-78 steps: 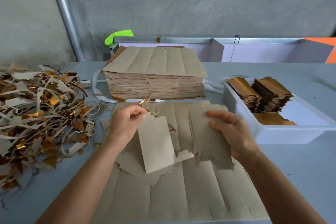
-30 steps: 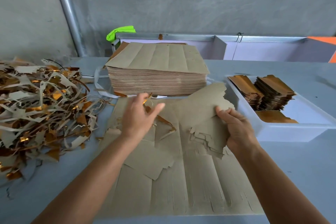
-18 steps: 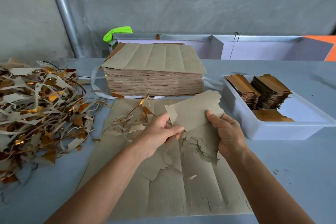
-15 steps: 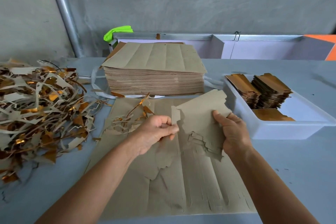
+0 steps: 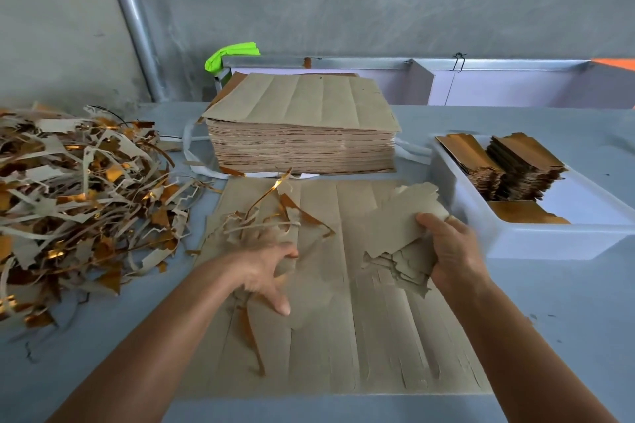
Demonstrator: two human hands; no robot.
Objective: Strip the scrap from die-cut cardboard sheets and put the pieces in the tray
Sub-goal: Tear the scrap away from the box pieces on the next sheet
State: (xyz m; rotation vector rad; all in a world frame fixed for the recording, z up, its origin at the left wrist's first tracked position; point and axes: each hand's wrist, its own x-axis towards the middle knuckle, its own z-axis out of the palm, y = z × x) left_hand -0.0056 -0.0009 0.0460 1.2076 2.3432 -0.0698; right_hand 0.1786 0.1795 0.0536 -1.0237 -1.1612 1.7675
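A die-cut cardboard sheet (image 5: 343,336) lies flat on the table in front of me. My right hand (image 5: 450,251) grips a small stack of stripped brown pieces (image 5: 398,230) just above the sheet's right side, close to the white tray (image 5: 549,240). My left hand (image 5: 268,268) is blurred, its fingers spread over the sheet's left half, touching loose pieces there. Thin scrap strips (image 5: 271,216), some gold-faced, lie on the sheet beyond that hand. The tray holds stacks of gold-faced pieces (image 5: 515,165).
A tall stack of uncut sheets (image 5: 302,134) stands behind the working sheet. A large heap of scrap strips (image 5: 79,192) covers the table's left side. A grey wall, a metal pipe (image 5: 130,17) and a lilac shelf unit (image 5: 481,82) close off the back.
My left hand let go of the pinched edge and dropped, fingers spread, to the sheet's left half. My right hand lowered its stack of pieces slightly toward the tray.
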